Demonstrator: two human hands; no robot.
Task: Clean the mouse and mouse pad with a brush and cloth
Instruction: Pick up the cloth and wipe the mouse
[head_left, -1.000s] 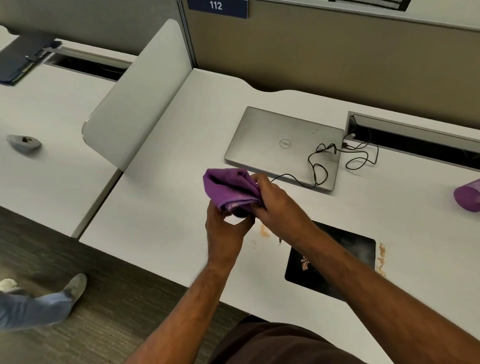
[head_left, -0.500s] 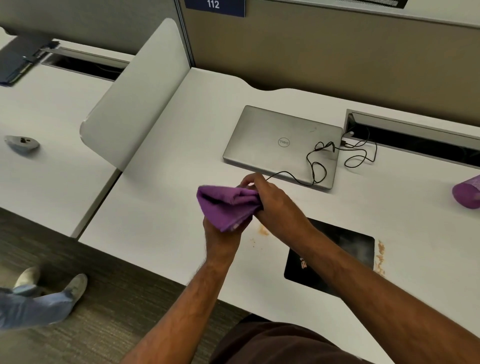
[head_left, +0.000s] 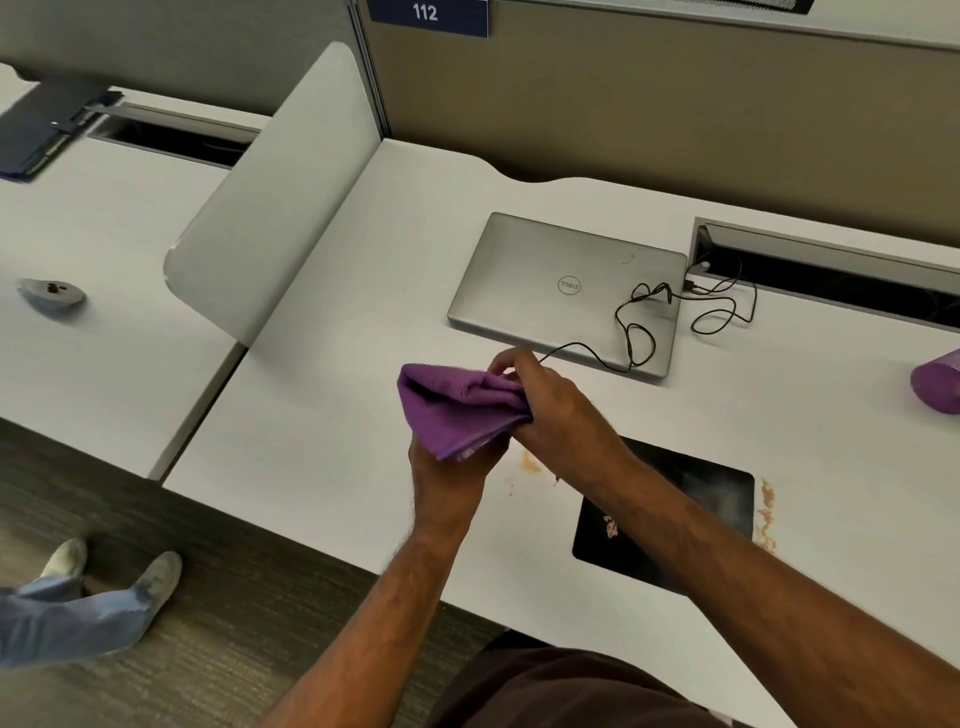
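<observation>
**Purple cloth bunched between both hands above the counter**

While the left hand (head_left: 447, 467) cups the purple cloth (head_left: 457, 410) from below, the right hand (head_left: 550, 410) at its 3 o'clock side has its grip clenched on the folds; the mouse is hidden, though its black cable (head_left: 636, 332) runs in under that hand. At 4 o'clock, the black mouse pad (head_left: 691, 509) lies on the white counter (head_left: 322, 415), with orange crumbs (head_left: 766, 514) beside it. A closed Dell laptop (head_left: 561, 291) sits at 1 o'clock.

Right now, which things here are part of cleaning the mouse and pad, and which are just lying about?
Part of the job:
purple cloth, gripped by both the left hand and right hand
black mouse pad
mouse cable

Lying about:
closed laptop
grey mouse on the next desk
purple object at right edge
</observation>
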